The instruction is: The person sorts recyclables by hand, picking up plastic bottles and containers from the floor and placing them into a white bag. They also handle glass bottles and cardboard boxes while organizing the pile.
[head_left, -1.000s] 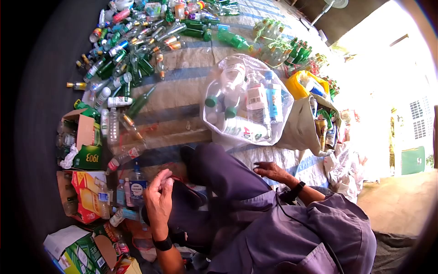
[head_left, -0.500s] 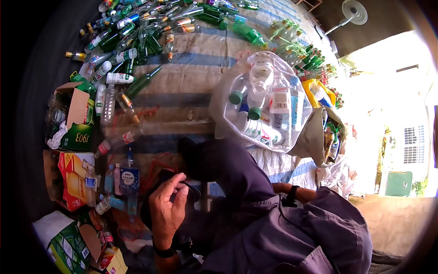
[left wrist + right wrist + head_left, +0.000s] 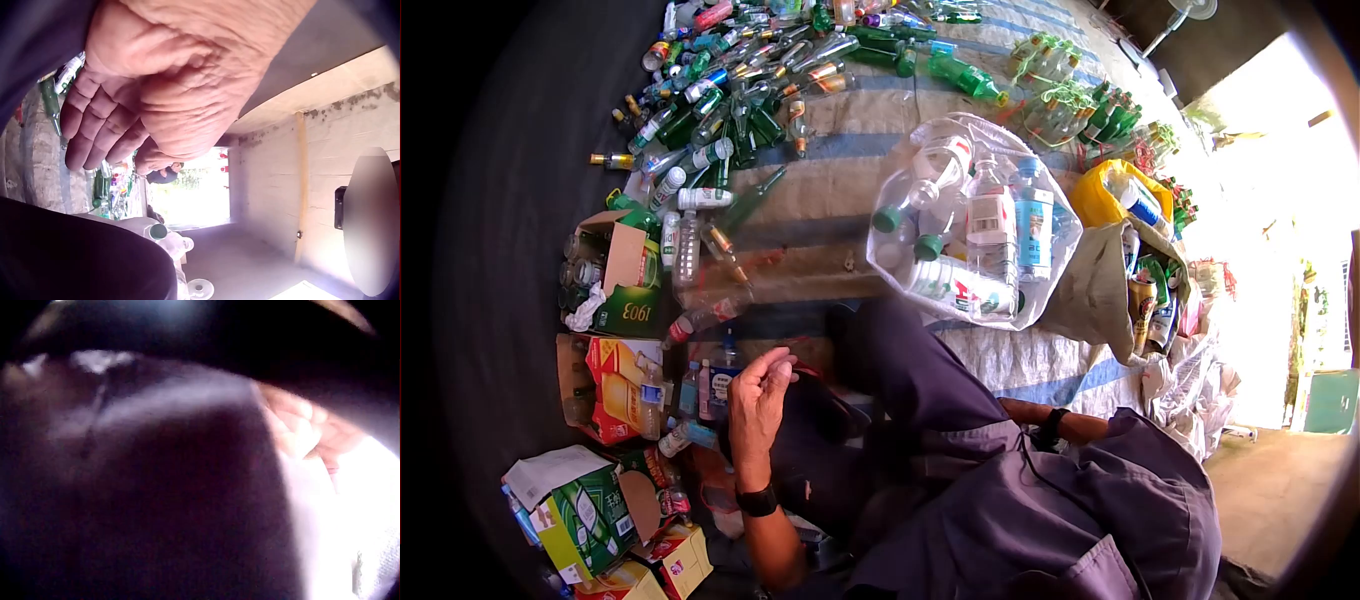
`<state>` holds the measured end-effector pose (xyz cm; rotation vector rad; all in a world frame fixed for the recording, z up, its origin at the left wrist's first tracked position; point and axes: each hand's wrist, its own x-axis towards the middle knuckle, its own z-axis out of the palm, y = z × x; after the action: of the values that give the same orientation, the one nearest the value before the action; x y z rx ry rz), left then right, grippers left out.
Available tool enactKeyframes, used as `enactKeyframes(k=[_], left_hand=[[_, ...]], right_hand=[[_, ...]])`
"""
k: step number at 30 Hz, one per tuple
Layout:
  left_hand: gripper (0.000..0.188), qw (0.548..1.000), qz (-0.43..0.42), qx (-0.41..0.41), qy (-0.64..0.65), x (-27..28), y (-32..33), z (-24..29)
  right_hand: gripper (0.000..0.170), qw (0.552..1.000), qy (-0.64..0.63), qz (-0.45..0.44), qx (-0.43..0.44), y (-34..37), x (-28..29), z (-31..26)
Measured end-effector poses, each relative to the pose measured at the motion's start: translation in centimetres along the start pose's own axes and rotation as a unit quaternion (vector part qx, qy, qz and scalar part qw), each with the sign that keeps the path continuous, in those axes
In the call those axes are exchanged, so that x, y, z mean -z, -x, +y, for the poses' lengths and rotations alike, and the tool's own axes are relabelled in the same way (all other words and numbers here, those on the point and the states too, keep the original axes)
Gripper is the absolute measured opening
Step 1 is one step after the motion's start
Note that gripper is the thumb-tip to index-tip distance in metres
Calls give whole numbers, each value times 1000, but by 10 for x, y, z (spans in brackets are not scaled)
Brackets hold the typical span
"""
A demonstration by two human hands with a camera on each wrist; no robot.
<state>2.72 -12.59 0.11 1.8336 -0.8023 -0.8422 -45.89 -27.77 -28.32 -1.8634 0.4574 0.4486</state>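
Observation:
My left hand [image 3: 757, 415] is raised over my left leg, its fingers loosely extended and holding nothing. In the left wrist view the bare palm of the left hand [image 3: 169, 94] faces the camera. My right hand [image 3: 1022, 411] is mostly hidden behind my bent knee in the head view. Blurred fingers [image 3: 300, 422] of it show past the dark trouser cloth in the right wrist view, and I cannot tell what they hold. In front of my knee stands a clear plastic bag [image 3: 880, 262] with plastic bottles [image 3: 990, 225] inside.
A pile of glass bottles [image 3: 745, 110] lies at the back left. Cardboard boxes [image 3: 605, 390] line the left side, with a few plastic bottles [image 3: 688, 392] nearby. Right of the clear bag are a beige bag [image 3: 1090, 285] of cans and a yellow bag [image 3: 1100, 197]. Striped sheeting [image 3: 840, 210] covers the floor.
The right hand has drawn back from in front of the knee to behind it. The left hand stays raised and empty. The head view has swung about slightly.

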Motion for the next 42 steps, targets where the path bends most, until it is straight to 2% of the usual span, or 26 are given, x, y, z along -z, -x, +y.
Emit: enactKeyframes(k=[3, 5, 7, 9, 11, 13, 14, 16, 17, 18, 19, 20, 21, 23, 24, 25, 26, 28, 29, 30, 36, 38, 39, 40, 41, 42], left_hand=[[43, 1000, 1, 10, 20, -3, -3, 4], [42, 1000, 0, 18, 9, -4, -6, 4], [40, 1000, 6, 30, -1, -5, -6, 4], [36, 997, 74, 5, 20, -5, -4, 6], [31, 973, 201, -43, 108, -3, 6, 0], [31, 935, 339, -96, 50, 6, 28, -7], [31, 929, 358, -87, 36, 14, 43, -13], [33, 891, 452, -44, -28, 28, 83, -35], [31, 876, 480, 18, 41, 34, 104, -67], [31, 889, 444, 85, 78, 36, 127, -87], [30, 894, 406, 150, 117, 38, 149, -106], [29, 902, 377, 167, 130, 31, 169, -128], [29, 908, 348, 184, 145, 19, 190, -159], [29, 956, 226, 187, -13, -6, 248, -268], [30, 941, 77, 93, -316, -18, 274, -305], [31, 929, -5, 170, -327, -35, 287, -297], [32, 908, -89, 242, -331, -58, 295, -282], [40, 906, 21, 88, -414, -108, 323, -217], [43, 946, 84, 240, -200, -122, 328, -198], [46, 918, 136, 372, 31, -132, 329, -191], [41, 976, 99, 187, -47, -141, 344, -263], [47, 978, 34, 207, 16, -130, 359, -316], [47, 980, 31, 197, 16, -117, 347, -305], [35, 935, 106, 325, 89, -104, 338, -286], [26, 863, 176, 446, 160, -91, 334, -274], [26, 917, 130, 375, -33, -78, 351, -316]], right_hand=[[34, 1000, -14, 16, 15, 0, -10, 12], [34, 994, 87, 40, 49, 0, -5, 2], [31, 996, 70, 47, 24, 2, -2, -7], [31, 999, 18, 48, -16, 4, 4, -18], [32, 999, 18, 32, -16, 2, 5, -21], [34, 998, 19, 62, -25, 1, -4, -2], [34, 999, 20, 42, -10, 1, -10, 10], [35, 995, -47, 91, -20, -1, -20, 31], [35, 996, -39, 76, -24, 0, -17, 29], [36, 997, -31, 62, -27, 1, -13, 28], [38, 972, -185, 99, -106, -10, -63, 134], [40, 912, -338, 161, -169, -20, -107, 228], [45, 936, -302, 91, -159, -9, -66, 154], [46, 926, -317, 96, -182, -1, -24, 49], [47, 891, -397, 88, -202, -8, -42, 106], [47, 849, -472, 84, -223, -15, -64, 172], [43, 847, -468, 88, -237, -14, -55, 157], [42, 846, -471, 87, -236, -15, -46, 142], [41, 845, -473, 88, -232, -15, -43, 136], [41, 846, -473, 88, -228, -16, -40, 129], [38, 845, -490, 85, -198, -20, -28, 87], [39, 852, -468, 80, -218, -23, -26, 83], [43, 921, -340, 100, -160, -47, -66, 217], [44, 958, -222, 83, -159, -41, -53, 184], [45, 980, -101, 64, -158, -34, -42, 137], [45, 980, -99, 68, -157, -34, -39, 121]])
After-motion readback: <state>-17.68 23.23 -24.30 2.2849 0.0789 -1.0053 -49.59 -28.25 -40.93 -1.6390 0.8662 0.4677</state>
